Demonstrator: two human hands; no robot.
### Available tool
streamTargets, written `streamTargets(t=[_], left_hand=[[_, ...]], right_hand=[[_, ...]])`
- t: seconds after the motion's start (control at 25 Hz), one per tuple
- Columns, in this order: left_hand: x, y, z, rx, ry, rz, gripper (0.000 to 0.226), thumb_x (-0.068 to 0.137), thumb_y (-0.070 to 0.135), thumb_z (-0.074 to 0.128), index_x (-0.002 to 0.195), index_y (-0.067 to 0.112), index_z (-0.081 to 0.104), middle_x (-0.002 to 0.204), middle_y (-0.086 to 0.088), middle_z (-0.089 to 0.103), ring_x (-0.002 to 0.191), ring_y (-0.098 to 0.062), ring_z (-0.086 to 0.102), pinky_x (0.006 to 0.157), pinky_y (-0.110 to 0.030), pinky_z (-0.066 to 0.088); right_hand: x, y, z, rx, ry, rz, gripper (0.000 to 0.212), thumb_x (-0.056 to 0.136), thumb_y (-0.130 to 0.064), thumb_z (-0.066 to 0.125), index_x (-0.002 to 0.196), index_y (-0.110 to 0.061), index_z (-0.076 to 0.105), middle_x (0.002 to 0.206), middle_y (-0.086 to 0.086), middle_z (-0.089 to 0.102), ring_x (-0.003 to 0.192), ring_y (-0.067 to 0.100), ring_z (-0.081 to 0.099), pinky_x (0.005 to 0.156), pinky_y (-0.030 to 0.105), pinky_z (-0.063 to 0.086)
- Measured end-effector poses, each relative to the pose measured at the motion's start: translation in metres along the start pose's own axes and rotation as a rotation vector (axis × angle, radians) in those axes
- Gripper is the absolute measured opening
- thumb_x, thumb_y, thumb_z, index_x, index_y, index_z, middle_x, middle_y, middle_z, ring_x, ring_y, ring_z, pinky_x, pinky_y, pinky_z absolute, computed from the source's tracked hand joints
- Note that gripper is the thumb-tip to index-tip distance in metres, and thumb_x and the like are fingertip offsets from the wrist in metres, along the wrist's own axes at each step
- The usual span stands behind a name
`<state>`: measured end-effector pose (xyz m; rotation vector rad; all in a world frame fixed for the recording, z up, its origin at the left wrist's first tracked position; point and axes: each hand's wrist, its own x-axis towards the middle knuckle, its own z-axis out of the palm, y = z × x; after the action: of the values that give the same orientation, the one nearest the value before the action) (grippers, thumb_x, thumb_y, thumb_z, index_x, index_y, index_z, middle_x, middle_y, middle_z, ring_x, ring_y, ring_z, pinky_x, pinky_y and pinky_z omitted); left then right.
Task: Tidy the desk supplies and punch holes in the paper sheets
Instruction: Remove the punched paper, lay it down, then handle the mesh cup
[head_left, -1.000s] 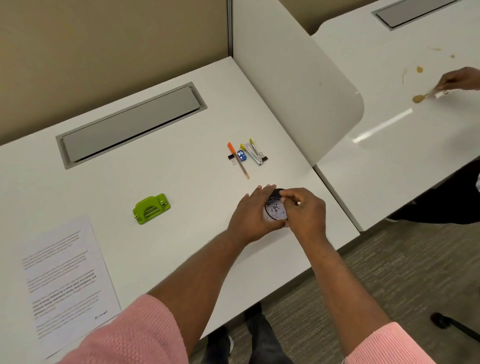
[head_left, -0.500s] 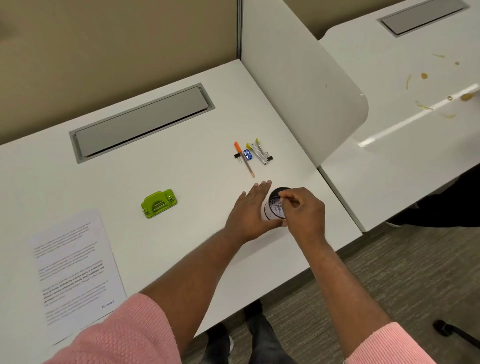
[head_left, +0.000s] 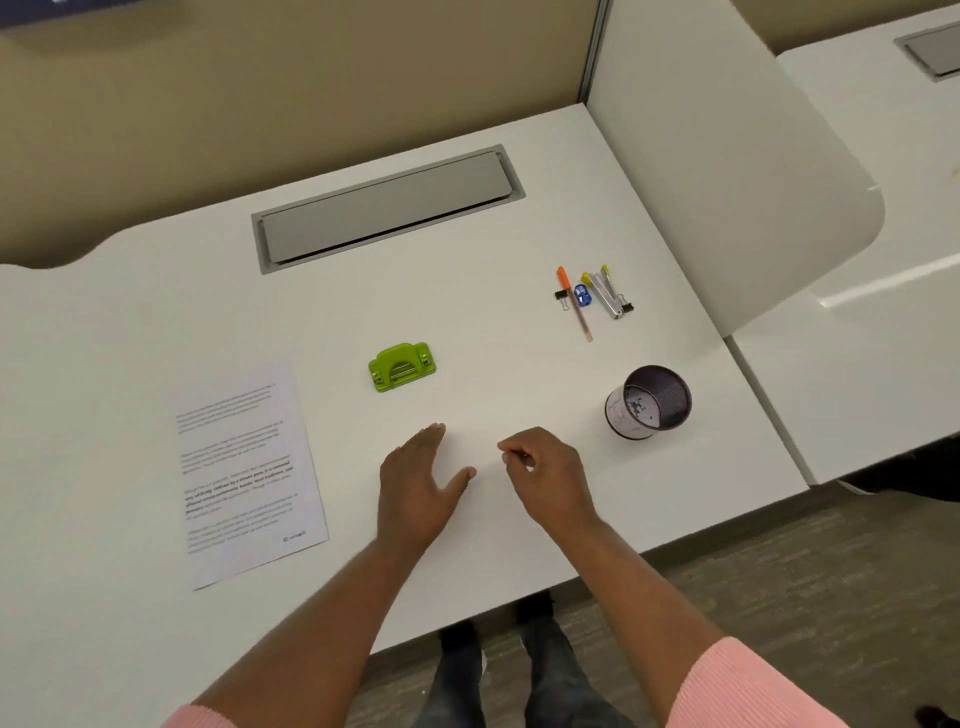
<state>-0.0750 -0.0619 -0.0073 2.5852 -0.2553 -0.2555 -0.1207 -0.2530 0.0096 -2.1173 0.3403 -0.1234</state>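
Note:
A black mesh pen cup (head_left: 649, 404) stands upright on the white desk (head_left: 493, 530), right of my hands and apart from them. My left hand (head_left: 418, 480) hovers flat over the desk with fingers spread, holding nothing. My right hand (head_left: 545, 475) is loosely curled beside it, also with nothing in it. A green hole punch (head_left: 401, 366) sits beyond my left hand. Printed paper sheets (head_left: 241, 470) lie at the left. An orange pen (head_left: 574, 304), a blue sharpener (head_left: 583, 294), binder clips and a small stapler (head_left: 607, 292) lie in a cluster behind the cup.
A grey cable flap (head_left: 387, 208) is set into the back of the desk. A white divider panel (head_left: 727, 171) rises along the right side, with a neighbouring desk (head_left: 883, 291) beyond it. The desk's front edge runs just below my forearms.
Both hands let go of the mesh cup and drew back left and toward me. The cup now stands alone at the right. The view shifted left.

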Motion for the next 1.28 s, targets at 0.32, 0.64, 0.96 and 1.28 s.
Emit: streamTargets(t=[0.32, 0.64, 0.96, 1.28], left_hand=[[-0.033, -0.06, -0.011, 0.067, 0.039, -0.169, 0.029, 0.089, 0.026, 0.069, 0.118, 0.022, 0.071, 0.11, 0.005, 0.065, 0.106, -0.021, 0.058, 0.097, -0.034, 0.035], [-0.02, -0.067, -0.02, -0.181, 0.001, -0.356, 0.012, 0.08, 0.038, 0.077, 0.082, 0.032, 0.068, 0.089, 0.013, 0.063, 0.091, -0.01, 0.059, 0.09, -0.037, 0.041], [-0.015, -0.07, -0.019, -0.12, -0.032, -0.309, 0.012, 0.081, 0.038, 0.075, 0.085, 0.031, 0.065, 0.09, 0.013, 0.057, 0.095, -0.013, 0.053, 0.084, -0.031, 0.03], [-0.028, -0.071, -0.012, -0.003, 0.019, -0.101, 0.024, 0.09, 0.026, 0.067, 0.113, 0.027, 0.073, 0.104, 0.007, 0.059, 0.103, -0.019, 0.052, 0.091, -0.033, 0.032]], right_hand=[[-0.02, 0.002, 0.063, -0.198, -0.309, 0.114, 0.026, 0.094, -0.018, 0.066, 0.119, -0.014, 0.071, 0.112, -0.003, 0.063, 0.098, 0.012, 0.063, 0.089, 0.022, 0.05], [-0.019, -0.013, 0.1, -0.344, -0.263, 0.073, 0.013, 0.094, -0.02, 0.063, 0.099, -0.021, 0.075, 0.098, -0.006, 0.064, 0.091, 0.014, 0.062, 0.076, 0.027, 0.05], [0.006, 0.003, 0.073, -0.422, 0.073, 0.107, 0.055, 0.095, -0.03, 0.06, 0.143, -0.006, 0.048, 0.15, 0.01, 0.046, 0.14, 0.027, 0.04, 0.117, 0.043, 0.034], [-0.036, 0.017, 0.088, -0.746, -0.31, -0.039, 0.076, 0.104, -0.054, 0.021, 0.159, -0.005, 0.002, 0.167, 0.013, -0.005, 0.155, 0.024, -0.007, 0.126, 0.047, 0.001]])
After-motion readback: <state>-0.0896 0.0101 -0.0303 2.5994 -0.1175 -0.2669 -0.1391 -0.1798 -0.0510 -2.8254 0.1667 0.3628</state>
